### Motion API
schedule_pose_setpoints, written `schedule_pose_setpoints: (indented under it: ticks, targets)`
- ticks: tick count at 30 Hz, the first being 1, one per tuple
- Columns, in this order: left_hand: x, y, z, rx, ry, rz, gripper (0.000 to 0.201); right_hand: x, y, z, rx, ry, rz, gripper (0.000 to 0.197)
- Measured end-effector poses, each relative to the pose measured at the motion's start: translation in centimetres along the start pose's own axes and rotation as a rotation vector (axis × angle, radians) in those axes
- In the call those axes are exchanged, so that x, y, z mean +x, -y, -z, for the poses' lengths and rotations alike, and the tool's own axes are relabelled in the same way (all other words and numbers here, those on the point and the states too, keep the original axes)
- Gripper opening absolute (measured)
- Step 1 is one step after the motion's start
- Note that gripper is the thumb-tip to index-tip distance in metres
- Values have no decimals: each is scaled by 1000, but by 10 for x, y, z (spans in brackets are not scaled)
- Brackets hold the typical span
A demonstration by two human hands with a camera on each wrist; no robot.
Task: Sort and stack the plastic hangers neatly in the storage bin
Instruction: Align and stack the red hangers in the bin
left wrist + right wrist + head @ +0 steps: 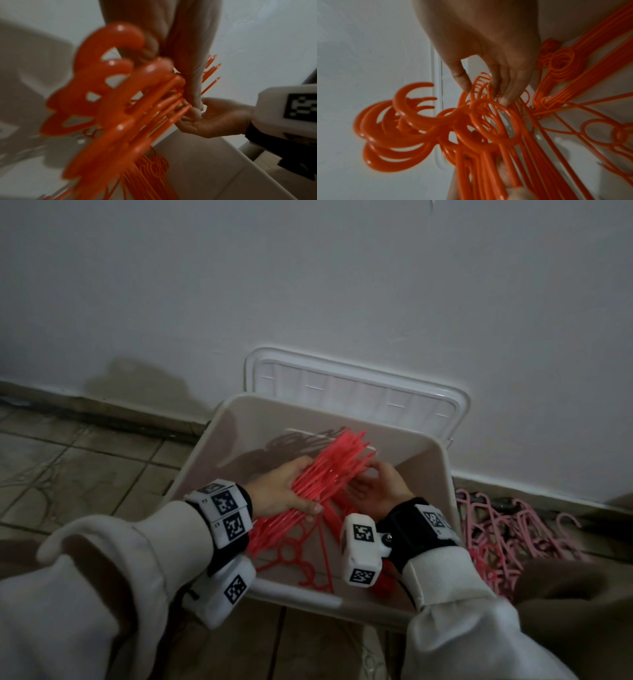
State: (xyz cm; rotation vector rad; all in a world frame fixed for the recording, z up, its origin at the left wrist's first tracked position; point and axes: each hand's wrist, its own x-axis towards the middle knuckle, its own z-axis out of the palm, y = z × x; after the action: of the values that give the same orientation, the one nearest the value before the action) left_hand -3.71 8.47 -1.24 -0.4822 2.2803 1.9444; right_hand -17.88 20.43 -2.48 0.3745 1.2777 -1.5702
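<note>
Both hands squaring red hanger bundle (329,474) over storage bin (442,474), frame centre: left hand (281,491) gripping it, right hand (373,491) loosely curled against hooks. Next: lowering aligned onto stack.

Both forearms reach fwd from 6 o'clock in pale sleeves, w/ marker-tagged cams strapped to both wrists. L hand (284,491) sits at 9 o'clock, palm inward, fingers & thumb wrapped round what it carries. R hand (376,487) opposite at 3 o'clock, palm up, fingers (503,86) loosely curled, tips touching.
</note>
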Motion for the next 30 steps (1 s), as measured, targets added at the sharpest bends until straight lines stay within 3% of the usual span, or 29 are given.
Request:
schedule_pose_setpoints:
  ticks: [7, 10, 12, 14, 17, 20, 21, 23, 26, 30]
  targets:
    - [-4, -8, -8, 127, 10, -32, 55, 1, -5, -2, 82, 66, 62, 36]
    - [-5, -7, -13, 64, 87, -6, 55, 1, -8, -5, 163, 270, 98, 39]
    - [-6, -6, -16, 9, 128, 1, 55, -4, -11, -6, 185, 391, 91, 25]
    - [-5, -4, -18, -6, 125, 12, 58, -5, -13, -4, 222, 441, 89, 43]
    - [-3, -3, -16, 95, 61, 17, 63, 0, -6, 0, 276, 320, 114, 39]
    - [-2, -1, -13, 245, -36, 19, 69, -9, 1, -4, 219, 164, 109, 10]
    - [-1, 1, -11, 304, -85, 13, 71, -9, 4, -2, 226, 127, 107, 17]
    - [1, 4, -10, 422, -192, 3, 73, -9, 6, -4, 224, 109, 112, 25]
    - [4, 6, -8, 486, -336, 5, 66, 0, 7, -8, 221, 150, 125, 15]
    - [10, 9, 2, 343, -419, -29, 53, 12, 11, -8, 112, 254, 157, 18]
